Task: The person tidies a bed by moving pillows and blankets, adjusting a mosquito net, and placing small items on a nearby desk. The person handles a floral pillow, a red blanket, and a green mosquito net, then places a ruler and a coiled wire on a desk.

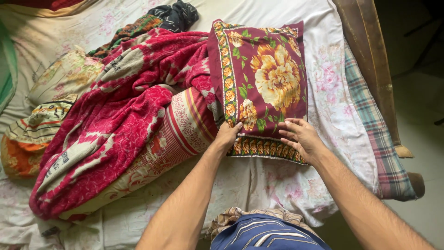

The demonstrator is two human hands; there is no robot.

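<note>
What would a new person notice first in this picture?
First, the maroon pillow with a big yellow flower, lying on the white floral bedsheet right of centre. The left hand grips its near edge and the right hand rests flat on its near border. To the left, a crumpled red blanket fills the bed's middle.

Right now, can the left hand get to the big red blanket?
Probably yes. The left hand grips the near edge of the flowered pillow, and the red blanket lies heaped right beside it on the bed, with nothing between. The right hand rests on the pillow too.
</note>
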